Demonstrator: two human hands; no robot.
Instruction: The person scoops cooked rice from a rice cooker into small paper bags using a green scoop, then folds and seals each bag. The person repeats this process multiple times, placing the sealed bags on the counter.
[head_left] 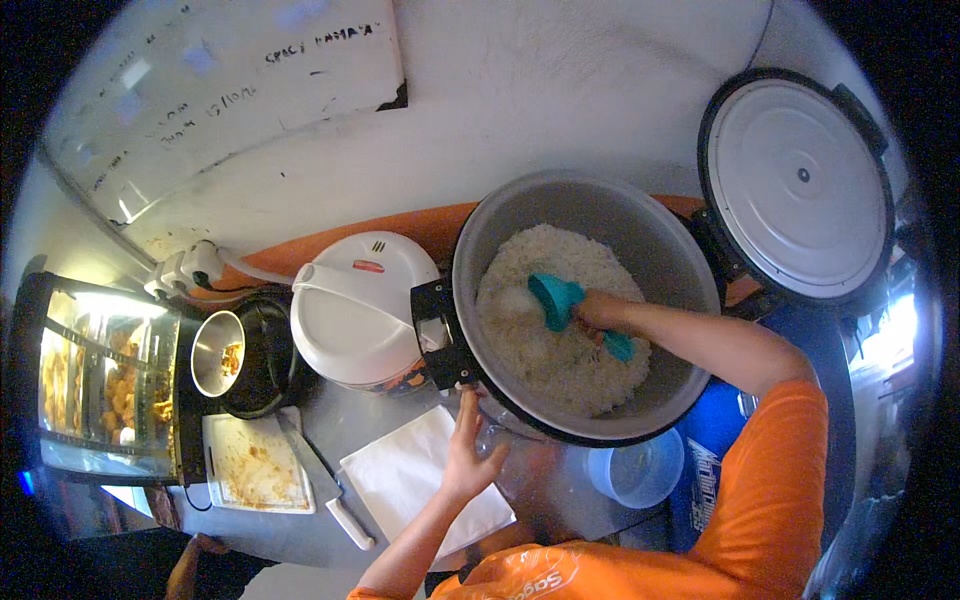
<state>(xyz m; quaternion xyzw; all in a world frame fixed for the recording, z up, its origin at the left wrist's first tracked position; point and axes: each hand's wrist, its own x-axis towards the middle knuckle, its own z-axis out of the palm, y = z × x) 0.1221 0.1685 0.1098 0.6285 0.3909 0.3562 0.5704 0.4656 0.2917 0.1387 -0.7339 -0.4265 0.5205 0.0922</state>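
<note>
My right hand (598,312) is closed round a teal rice scoop (553,298), its bowl pointing left and its handle end showing below the hand. The scoop is at the mound of cooked white rice (540,370) inside a large grey pot (680,270), the inner pot of a big cooker. Below the cooker's black side bracket (440,335), my left hand (470,460) reaches up with fingers stretched and thumb apart. Its fingertips touch the lower edge of that bracket. White paper sheets (400,480) lie on the counter beside the left wrist.
The cooker's round lid (800,190) stands raised at the right. Left of the pot are a white rice cooker (350,320), a metal bowl (212,355), a stained cutting board (255,465), a knife (345,515) and a lit food display case (110,390). A clear blue tub (640,475) stands nearby.
</note>
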